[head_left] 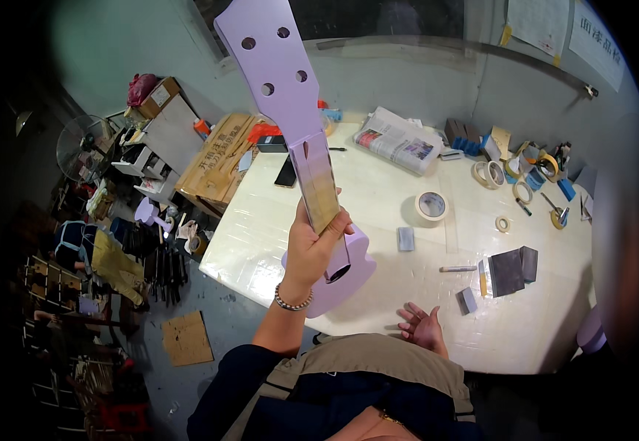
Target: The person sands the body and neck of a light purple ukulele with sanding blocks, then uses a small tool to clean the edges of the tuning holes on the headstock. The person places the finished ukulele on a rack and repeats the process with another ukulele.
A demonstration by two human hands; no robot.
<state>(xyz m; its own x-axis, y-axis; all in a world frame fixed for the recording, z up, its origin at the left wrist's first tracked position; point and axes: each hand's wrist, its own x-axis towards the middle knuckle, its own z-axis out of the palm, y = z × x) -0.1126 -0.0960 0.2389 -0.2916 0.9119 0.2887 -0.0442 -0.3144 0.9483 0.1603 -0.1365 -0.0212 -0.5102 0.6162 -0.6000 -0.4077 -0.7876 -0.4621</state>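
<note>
Your left hand (318, 246) is closed around the neck of a lilac ukulele-shaped instrument (275, 70), thumb laid across the front. Its four-holed headstock points up and away from you, and its body is over the near left edge of the table (386, 290); you cannot tell from here whether it touches. Your right hand (426, 331) holds nothing, palm up with fingers loosely spread, at the table's near edge.

The tabletop before you is cream and glossy, under what looks like clear sheeting. A wide tape roll (430, 220) sits near the middle with a grey block (405, 239) just beside it. To your right lie dark abrasive sheets (507, 273) and a second block (466, 300). A folded newspaper (406, 143) lies toward the back, and a phone (286, 174) near the left edge.

Past that edge stand a cardboard box (220, 154) and a fan (84, 147). Flat cardboard (187, 339) lies on the grey floor (224, 312). Posted papers (538, 29) hang on the pale wall (437, 81).
</note>
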